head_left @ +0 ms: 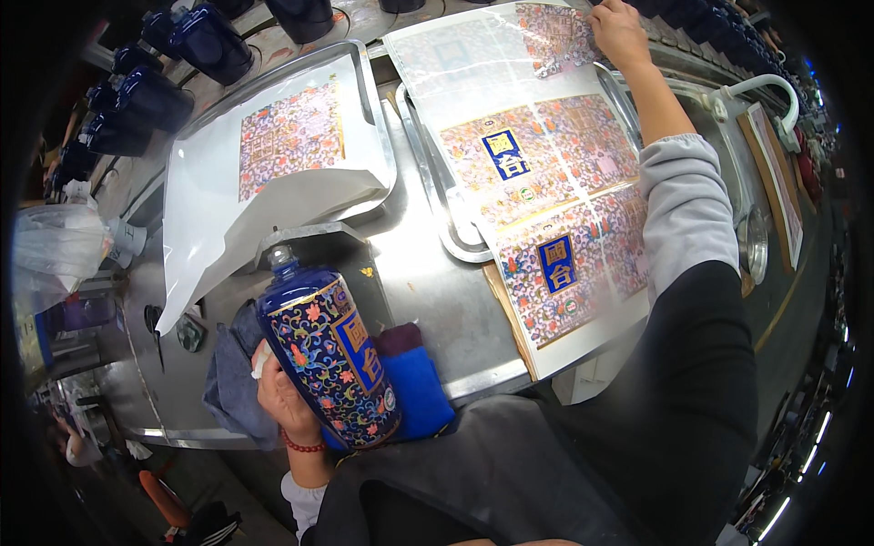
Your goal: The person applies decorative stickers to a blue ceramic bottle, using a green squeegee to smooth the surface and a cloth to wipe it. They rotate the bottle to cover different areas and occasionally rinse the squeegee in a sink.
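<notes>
My left hand (289, 400) is closed around the side of a dark blue glass bottle (332, 364) covered in a colourful floral pattern, with a blue and gold panel. The bottle leans, its open clear neck toward the upper left. A bit of white material (261, 359) shows at my fingers. Stretched far forward, my right hand (621, 36) pinches the far right corner of a translucent sheet (473, 59) that lies over a stack of printed floral sheets (574, 264). The fingertips are partly hidden at the picture's upper edge.
A metal tray (378, 136) on the left bears white paper and a floral print (291, 136). Blue and maroon cloths (419, 391) lie under the bottle, a grey cloth (237, 364) beside it. Dark blue bottles (209, 41) line the back. A white faucet (769, 86) stands right.
</notes>
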Available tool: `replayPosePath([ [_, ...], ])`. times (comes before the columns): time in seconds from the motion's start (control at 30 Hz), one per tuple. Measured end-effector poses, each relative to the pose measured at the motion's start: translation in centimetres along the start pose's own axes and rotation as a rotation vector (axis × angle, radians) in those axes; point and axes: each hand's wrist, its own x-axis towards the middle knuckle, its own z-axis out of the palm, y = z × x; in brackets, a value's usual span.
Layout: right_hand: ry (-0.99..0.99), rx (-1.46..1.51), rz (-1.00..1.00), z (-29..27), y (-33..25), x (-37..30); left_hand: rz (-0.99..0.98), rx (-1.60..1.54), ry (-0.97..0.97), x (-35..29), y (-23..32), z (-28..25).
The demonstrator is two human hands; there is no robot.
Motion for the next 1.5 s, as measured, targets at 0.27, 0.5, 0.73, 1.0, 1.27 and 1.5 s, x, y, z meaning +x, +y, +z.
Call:
replayPosePath([
  [0.27,0.082,0.123,0.022,-0.2,5.9,-0.7,-0.052,-0.238,0.000,-0.1,-0.1,0.7],
  [0.5,0.189,0.117,0.066,-2.1,12.3,-2.9,-0.012,-0.233,-0.002,0.2,-0.4,1.0],
  [0.73,0.172,-0.068,0.199,-8.2,20.1,-6.2,-0.050,-0.465,-0.063,0.1,-0.7,1.1],
  [1.0,-0.303,-0.294,0.005,-12.9,15.3,-20.2,-0.568,-1.125,-0.118,0.7,0.2,0.9],
  [1.27,-0.675,-0.143,0.005,-10.7,13.9,-26.1,-0.558,-1.238,-0.156,0.8,-1.1,0.3],
  [1.5,-1.042,-0.221,0.247,-12.0,12.5,-23.8,-0.600,-1.188,-0.106,0.3,-1.3,0.1],
])
